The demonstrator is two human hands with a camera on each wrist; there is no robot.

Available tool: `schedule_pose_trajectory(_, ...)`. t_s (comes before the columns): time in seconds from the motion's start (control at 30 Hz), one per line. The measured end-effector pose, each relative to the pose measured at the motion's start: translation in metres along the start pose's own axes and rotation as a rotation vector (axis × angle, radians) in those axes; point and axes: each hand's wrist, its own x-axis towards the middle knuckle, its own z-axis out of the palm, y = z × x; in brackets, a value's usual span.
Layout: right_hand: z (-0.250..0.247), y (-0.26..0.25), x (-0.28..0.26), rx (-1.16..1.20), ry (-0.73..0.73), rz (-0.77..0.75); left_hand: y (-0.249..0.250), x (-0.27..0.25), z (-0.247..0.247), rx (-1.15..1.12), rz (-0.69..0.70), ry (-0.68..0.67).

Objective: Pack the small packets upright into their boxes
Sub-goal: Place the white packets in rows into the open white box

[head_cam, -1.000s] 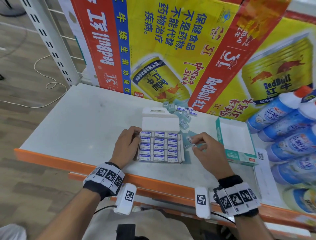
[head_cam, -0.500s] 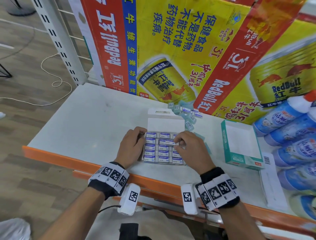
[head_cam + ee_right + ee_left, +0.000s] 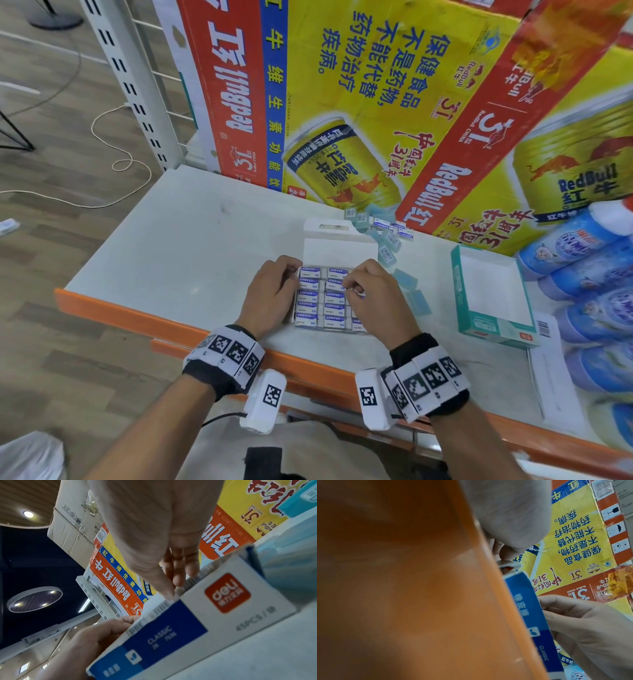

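Since half a second ago, right hand (image 3: pixel 371 294) has stayed over the open box (image 3: pixel 337 246), fingers now pinching one small packet (image 3: pixel 356 292) into its right column. Left hand (image 3: pixel 270 291) grips the box's left wall. Loose packets (image 3: pixel 387 233) lie just behind the box; an empty teal box (image 3: pixel 459 291) sits well right of it. Judgement: packets are light, stiff, slick-wrapped; pinch by the short ends. Legible: "ERASER", "deli", "CLASSIC", "45PCS"; "RedBull" on carton (image 3: pixel 376 102) behind.
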Motion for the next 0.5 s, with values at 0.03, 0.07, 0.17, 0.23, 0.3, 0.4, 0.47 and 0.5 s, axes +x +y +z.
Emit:
schedule_pose_trajectory(0.03,-0.001,0.001,0.000,0.006,0.001,-0.001,0.000,0.000,0.000,-0.001,0.002,0.001)
schedule_pose_trajectory(0.07,-0.002,0.001,0.000,0.015,0.000,0.000,0.000,-0.001,0.000,-0.002,0.005,0.001)
schedule_pose_trajectory(0.17,-0.008,0.005,0.003,0.052,0.003,-0.002,0.000,-0.001,0.000,-0.002,0.012,0.003)
schedule_pose_trajectory(0.23,-0.015,0.011,0.007,0.089,0.055,0.024,-0.001,0.000,0.000,0.000,0.013,0.002)
schedule_pose_trajectory(0.3,-0.024,0.022,0.014,0.095,0.132,0.074,-0.001,0.000,0.000,0.004,0.012,0.001)
schedule_pose_trajectory(0.4,-0.039,0.046,0.029,0.037,0.180,0.167,-0.001,0.000,0.000,0.011,0.019,0.004)
schedule_pose_trajectory(0.47,-0.046,0.064,0.040,-0.054,0.110,0.234,0.000,0.000,0.001,0.014,0.020,0.007)
schedule_pose_trajectory(0.5,-0.048,0.073,0.046,-0.102,0.054,0.270,0.000,0.000,0.001,0.014,0.020,0.009)
